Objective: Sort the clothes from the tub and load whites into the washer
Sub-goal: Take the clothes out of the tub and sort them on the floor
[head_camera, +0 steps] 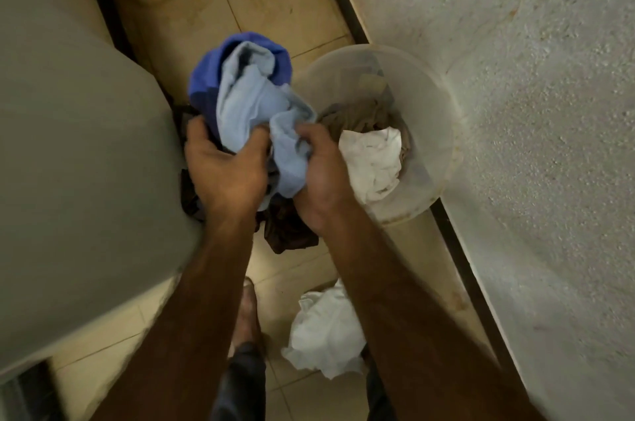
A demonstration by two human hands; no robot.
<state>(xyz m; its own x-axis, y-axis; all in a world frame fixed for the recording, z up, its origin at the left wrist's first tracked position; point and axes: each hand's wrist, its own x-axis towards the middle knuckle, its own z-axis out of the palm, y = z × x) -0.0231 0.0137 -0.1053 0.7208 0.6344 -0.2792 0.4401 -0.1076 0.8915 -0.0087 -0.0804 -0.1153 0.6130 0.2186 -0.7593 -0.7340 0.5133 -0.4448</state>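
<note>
I see both hands, left hand [223, 168] and right hand [318, 169], gripping a light blue garment [254, 104] just left of the tub [433, 104], which holds a white cloth [372, 159].

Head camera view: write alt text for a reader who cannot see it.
Both hands, left hand and right hand, grip a light blue garment bundled with a darker blue one above a tiled floor. A translucent tub beside them holds white and grey clothes; another white garment lies on the floor.
</note>
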